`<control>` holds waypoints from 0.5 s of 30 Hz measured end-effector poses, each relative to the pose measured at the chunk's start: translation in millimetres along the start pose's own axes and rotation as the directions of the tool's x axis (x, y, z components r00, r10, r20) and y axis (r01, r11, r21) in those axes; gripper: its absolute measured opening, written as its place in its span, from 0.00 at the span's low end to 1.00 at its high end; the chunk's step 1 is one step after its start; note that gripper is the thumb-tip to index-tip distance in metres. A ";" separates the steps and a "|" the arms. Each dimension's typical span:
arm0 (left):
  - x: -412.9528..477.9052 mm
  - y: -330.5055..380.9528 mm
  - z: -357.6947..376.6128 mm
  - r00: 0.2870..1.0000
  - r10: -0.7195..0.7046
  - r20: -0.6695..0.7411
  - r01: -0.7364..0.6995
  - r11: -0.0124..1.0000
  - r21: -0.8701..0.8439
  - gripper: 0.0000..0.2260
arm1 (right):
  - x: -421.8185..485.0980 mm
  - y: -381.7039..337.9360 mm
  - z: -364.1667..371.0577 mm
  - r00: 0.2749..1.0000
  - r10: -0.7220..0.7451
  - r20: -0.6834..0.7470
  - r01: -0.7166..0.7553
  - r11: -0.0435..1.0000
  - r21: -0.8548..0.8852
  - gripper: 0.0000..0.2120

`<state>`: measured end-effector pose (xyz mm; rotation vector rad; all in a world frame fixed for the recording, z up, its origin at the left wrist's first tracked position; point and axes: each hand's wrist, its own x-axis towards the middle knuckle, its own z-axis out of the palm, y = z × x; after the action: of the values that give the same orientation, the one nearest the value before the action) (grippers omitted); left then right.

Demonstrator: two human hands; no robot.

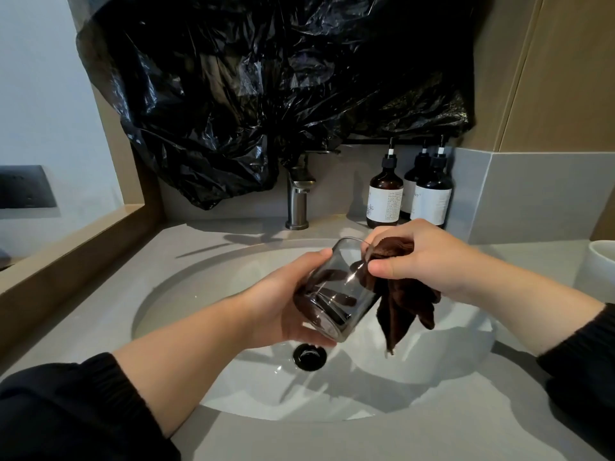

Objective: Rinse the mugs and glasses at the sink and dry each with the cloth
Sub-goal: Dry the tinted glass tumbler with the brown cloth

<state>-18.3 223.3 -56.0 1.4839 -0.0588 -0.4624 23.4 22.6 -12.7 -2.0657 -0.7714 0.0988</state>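
Honestly, my left hand (283, 306) cups the smoky glass tumbler (334, 294) tilted over the basin (186, 314) while my right hand (429, 261), at its 2 o'clock, pinches the brown cloth (407, 304) against the rim (wet glass slips), so a hard twist could drop it.

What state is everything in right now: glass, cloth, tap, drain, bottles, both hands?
glass: tilted over the sink, base held in the left hand
cloth: bunched in the right hand, pressed at the glass's rim, tail hanging
faucet: no stream visible
drain: stopper position unclear
pump bottles: upright, behind the sink
white cup: upright, cut off at the right edge
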 end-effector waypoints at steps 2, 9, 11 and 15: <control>2.9 -0.6 0.6 0.997 0.044 -0.069 -0.038 0.996 0.081 0.27 | 1.5 -0.1 0.3 0.999 0.046 -0.002 -0.046 0.996 -0.080 0.10; 1.7 -4.9 13.1 0.991 0.003 -0.137 0.022 0.984 0.175 0.24 | 0.9 -0.9 9.6 0.995 0.078 -0.060 -0.089 0.975 -0.203 0.09; 1.4 -4.1 12.3 0.984 0.017 -0.179 0.008 0.990 0.138 0.22 | 0.2 0.0 12.2 0.995 0.055 -0.087 -0.069 0.985 -0.158 0.18; 5.2 -5.3 10.9 0.969 0.019 -0.247 -0.016 1.000 0.013 0.23 | 2.4 1.2 10.1 0.918 0.042 -0.394 -0.007 0.996 0.090 0.34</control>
<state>-18.5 211.2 -61.2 1.5408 0.1229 -0.2601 22.4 30.8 -19.1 -1.9260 -0.4800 -0.2628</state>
